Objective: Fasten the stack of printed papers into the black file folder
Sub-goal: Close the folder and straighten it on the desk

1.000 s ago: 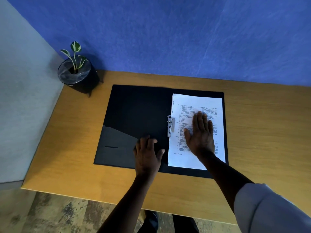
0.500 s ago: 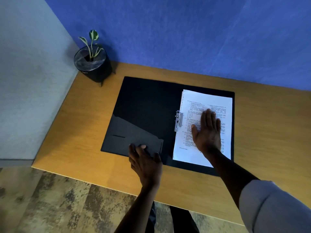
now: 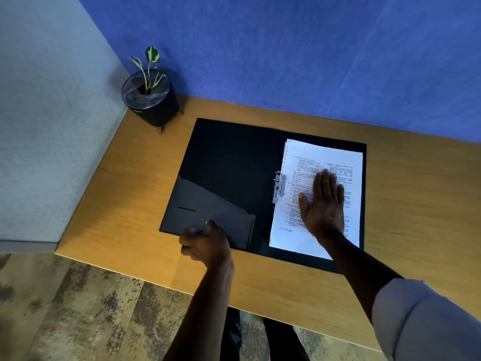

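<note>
The black file folder (image 3: 229,162) lies spread open on the wooden desk (image 3: 406,212). Its left flap carries an inner pocket. On the right half sits the stack of printed papers (image 3: 307,157), held along its left edge by a metal clip (image 3: 279,187) at the spine. My right hand (image 3: 324,204) lies flat on the papers, fingers straight, pressing them down. My left hand (image 3: 205,243) is at the near edge of the left flap, fingers curled around that edge with the thumb on top.
A small plant in a black pot (image 3: 151,100) stands at the desk's far left corner. A blue wall rises behind the desk and a grey wall to the left. The desk's near edge drops to a patterned floor (image 3: 78,308).
My left hand slid from the folder's middle down and left to the flap's near edge and curled around it. The right hand stays flat on the papers. The view shifted left.
</note>
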Tool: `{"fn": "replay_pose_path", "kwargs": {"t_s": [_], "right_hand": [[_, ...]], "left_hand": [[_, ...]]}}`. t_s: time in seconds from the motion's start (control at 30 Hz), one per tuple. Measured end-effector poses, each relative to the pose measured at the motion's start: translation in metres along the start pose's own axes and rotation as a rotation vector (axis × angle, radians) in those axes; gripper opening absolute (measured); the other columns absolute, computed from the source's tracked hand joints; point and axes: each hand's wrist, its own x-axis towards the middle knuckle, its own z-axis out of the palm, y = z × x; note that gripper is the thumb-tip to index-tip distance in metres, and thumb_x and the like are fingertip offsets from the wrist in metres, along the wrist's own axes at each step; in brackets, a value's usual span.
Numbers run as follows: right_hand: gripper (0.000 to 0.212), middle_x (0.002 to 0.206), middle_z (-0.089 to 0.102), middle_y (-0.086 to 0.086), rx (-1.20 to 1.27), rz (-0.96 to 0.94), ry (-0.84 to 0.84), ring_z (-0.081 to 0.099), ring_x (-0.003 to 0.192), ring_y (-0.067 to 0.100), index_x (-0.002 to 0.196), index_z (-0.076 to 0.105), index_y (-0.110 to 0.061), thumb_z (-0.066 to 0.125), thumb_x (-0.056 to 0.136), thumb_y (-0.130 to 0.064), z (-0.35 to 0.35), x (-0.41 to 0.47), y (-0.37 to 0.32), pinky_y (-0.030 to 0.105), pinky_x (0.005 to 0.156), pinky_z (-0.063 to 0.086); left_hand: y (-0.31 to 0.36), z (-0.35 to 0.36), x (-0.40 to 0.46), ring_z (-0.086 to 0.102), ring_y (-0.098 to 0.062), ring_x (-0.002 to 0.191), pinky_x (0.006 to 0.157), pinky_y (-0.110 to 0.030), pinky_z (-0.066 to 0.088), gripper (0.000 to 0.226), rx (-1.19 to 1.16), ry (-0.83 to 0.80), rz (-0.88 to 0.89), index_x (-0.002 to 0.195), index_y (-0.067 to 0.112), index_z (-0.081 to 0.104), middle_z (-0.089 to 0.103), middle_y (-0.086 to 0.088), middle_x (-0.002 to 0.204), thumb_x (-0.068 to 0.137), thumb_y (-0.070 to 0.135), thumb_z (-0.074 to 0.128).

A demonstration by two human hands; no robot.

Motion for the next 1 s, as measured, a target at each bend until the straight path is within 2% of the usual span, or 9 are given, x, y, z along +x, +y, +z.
{"fn": "replay_pose_path", "kwargs": {"t_s": [0.13,0.3,0.4,0.47,0.6,0.67,0.73,0.83,1.0], "right_hand": [[0.078,0.168,0.012,0.016,0.003,0.0,-0.006,0.005,0.157,0.031,0.16,0.011,-0.005,0.023,0.101,-0.055,0.0,0.001,0.0,0.048,0.127,0.008],[0.078,0.168,0.012,0.016,0.002,-0.001,-0.003,0.005,0.157,0.032,0.16,0.012,-0.005,0.024,0.101,-0.054,0.0,0.001,0.0,0.049,0.127,0.009],[0.077,0.168,0.014,0.017,0.011,-0.003,0.007,0.007,0.156,0.032,0.159,0.014,-0.004,0.026,0.102,-0.053,0.001,0.0,0.001,0.049,0.127,0.009],[0.076,0.168,0.014,0.017,0.013,-0.007,0.009,0.007,0.156,0.032,0.159,0.015,-0.004,0.027,0.102,-0.053,0.001,0.0,0.001,0.049,0.127,0.01],[0.076,0.168,0.014,0.017,0.009,-0.003,0.006,0.007,0.156,0.032,0.159,0.015,-0.004,0.028,0.102,-0.052,0.001,0.0,0.001,0.049,0.127,0.01],[0.076,0.167,0.015,0.017,0.015,-0.002,0.01,0.008,0.156,0.033,0.159,0.016,-0.003,0.03,0.102,-0.051,0.001,0.0,0.001,0.05,0.127,0.01],[0.076,0.168,0.013,0.017,0.015,-0.003,0.001,0.006,0.156,0.032,0.159,0.015,-0.003,0.03,0.102,-0.051,0.0,-0.001,0.0,0.049,0.127,0.009],[0.076,0.168,0.012,0.017,0.008,-0.001,-0.001,0.005,0.157,0.032,0.159,0.014,-0.003,0.029,0.102,-0.051,-0.001,0.0,0.0,0.049,0.127,0.009],[0.077,0.168,0.009,0.016,0.003,0.007,-0.021,0.002,0.157,0.031,0.16,0.012,-0.004,0.024,0.102,-0.053,-0.002,0.0,-0.002,0.048,0.127,0.007]], "left_hand": [[0.006,-0.002,0.019,0.04,-0.043,0.124,0.095,-0.055,0.049,0.052,-0.029,0.096,-0.02,0.131,0.017,0.038,0.033,-0.018,0.141,0.088,0.025,0.067],[0.015,-0.012,0.051,0.048,-0.042,0.119,0.093,-0.054,0.05,0.051,-0.085,0.159,-0.074,0.13,0.019,0.038,0.039,-0.017,0.14,0.09,0.041,0.061],[0.021,-0.024,0.069,0.059,-0.029,0.103,0.074,-0.04,0.055,0.046,-0.27,0.105,-0.035,0.128,0.018,0.04,0.053,-0.014,0.13,0.092,0.039,0.059],[0.028,-0.032,0.083,0.06,-0.025,0.097,0.068,-0.035,0.054,0.045,-0.271,0.094,-0.021,0.128,0.018,0.043,0.057,-0.01,0.123,0.093,0.041,0.06],[0.046,-0.046,0.113,0.064,-0.027,0.102,0.085,-0.042,0.056,0.042,-0.099,0.103,0.076,0.119,0.016,0.063,0.067,-0.008,0.116,0.091,0.047,0.059],[0.055,-0.05,0.128,0.066,-0.027,0.105,0.09,-0.045,0.054,0.041,0.067,0.012,0.194,0.112,0.014,0.071,0.072,-0.008,0.111,0.091,0.047,0.059],[0.067,-0.052,0.14,0.064,-0.024,0.11,0.094,-0.045,0.052,0.044,0.203,-0.152,0.316,0.117,0.016,0.07,0.071,-0.005,0.118,0.092,0.049,0.059],[0.088,-0.05,0.154,0.058,-0.016,0.108,0.087,-0.035,0.045,0.046,0.382,-0.383,0.475,0.124,0.019,0.066,0.065,0.003,0.12,0.093,0.051,0.058],[0.118,-0.038,0.155,0.061,-0.02,0.113,0.087,-0.032,0.044,0.025,0.379,-0.508,0.568,0.115,0.023,0.072,0.066,0.007,0.112,0.096,0.034,0.06]]}}
